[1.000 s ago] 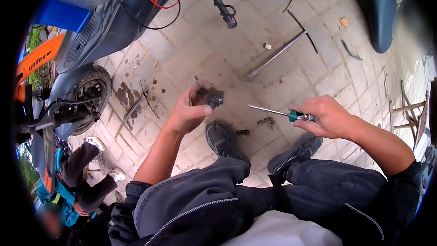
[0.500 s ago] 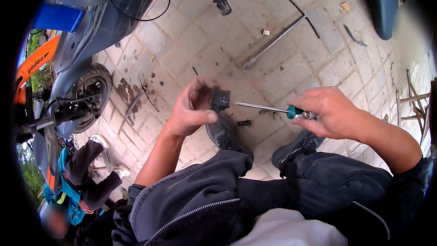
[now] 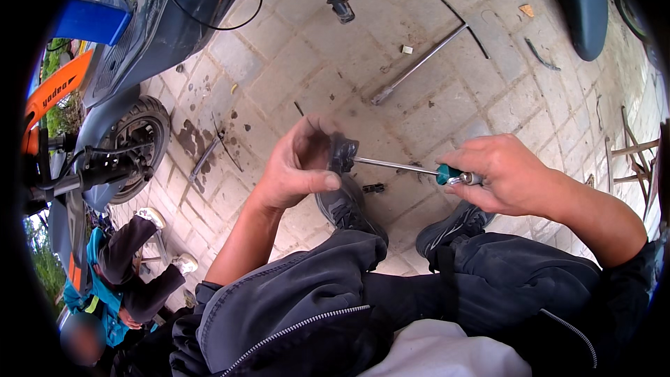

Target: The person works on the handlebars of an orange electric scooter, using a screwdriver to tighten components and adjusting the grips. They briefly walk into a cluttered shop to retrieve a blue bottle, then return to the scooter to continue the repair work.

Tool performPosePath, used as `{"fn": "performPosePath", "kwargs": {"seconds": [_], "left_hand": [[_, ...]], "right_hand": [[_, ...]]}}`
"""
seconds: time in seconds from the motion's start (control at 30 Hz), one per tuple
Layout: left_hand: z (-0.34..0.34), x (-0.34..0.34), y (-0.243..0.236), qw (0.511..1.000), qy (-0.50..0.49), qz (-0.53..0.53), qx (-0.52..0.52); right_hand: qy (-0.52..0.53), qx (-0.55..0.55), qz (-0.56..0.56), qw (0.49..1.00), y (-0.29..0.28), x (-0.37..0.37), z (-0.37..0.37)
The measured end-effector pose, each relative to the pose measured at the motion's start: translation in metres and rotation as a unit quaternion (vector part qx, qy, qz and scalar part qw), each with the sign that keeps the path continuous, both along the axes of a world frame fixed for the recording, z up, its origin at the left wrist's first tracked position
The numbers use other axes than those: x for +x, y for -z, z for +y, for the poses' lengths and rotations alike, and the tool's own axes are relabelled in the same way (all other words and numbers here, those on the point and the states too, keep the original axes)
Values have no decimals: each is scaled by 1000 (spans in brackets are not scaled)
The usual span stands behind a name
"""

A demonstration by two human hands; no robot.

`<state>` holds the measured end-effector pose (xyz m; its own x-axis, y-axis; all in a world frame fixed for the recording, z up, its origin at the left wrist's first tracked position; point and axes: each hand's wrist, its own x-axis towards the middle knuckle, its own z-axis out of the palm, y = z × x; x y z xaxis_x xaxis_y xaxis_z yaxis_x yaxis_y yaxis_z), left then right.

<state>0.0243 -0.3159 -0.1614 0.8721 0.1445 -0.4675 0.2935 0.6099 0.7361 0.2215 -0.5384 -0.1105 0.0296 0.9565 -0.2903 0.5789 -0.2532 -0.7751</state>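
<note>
My left hand (image 3: 296, 167) is closed round a small black block-like part (image 3: 343, 153), its thumb along the lower side. What kind of part it is I cannot make out. A screwdriver (image 3: 398, 165) with a green handle and a thin steel shaft is gripped in my right hand (image 3: 499, 173). Its tip meets the right side of the black part, or lies just in front of it; which, I cannot tell. A short metal piece (image 3: 472, 179) shows at my right fingers beside the handle. Below the shaft, a small black piece (image 3: 374, 188) lies on the paving.
A long metal T-handled wrench (image 3: 419, 63) rests on the paving (image 3: 293, 49) ahead. Another metal tool (image 3: 204, 159) lies left, by dark stains. A scooter (image 3: 132, 63) with a wheel (image 3: 143, 146) stands at the left. Near it sits another person (image 3: 122, 272). Wooden legs (image 3: 635, 148) stand right.
The screwdriver has moved slightly left, closing the gap between its tip and the black part. My left hand has turned the part a little and brought it slightly right.
</note>
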Motion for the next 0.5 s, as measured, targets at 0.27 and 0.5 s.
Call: {"fn": "performPosePath", "kwargs": {"seconds": [0.27,0.5], "left_hand": [[-3,1,-2,1000,9,-1,1],[-2,2,0,1000,16,0,-3]], "right_hand": [[2,-5,-7,1000,-4,-3,5],[5,-55,-2,998,-10,-5,9]]}}
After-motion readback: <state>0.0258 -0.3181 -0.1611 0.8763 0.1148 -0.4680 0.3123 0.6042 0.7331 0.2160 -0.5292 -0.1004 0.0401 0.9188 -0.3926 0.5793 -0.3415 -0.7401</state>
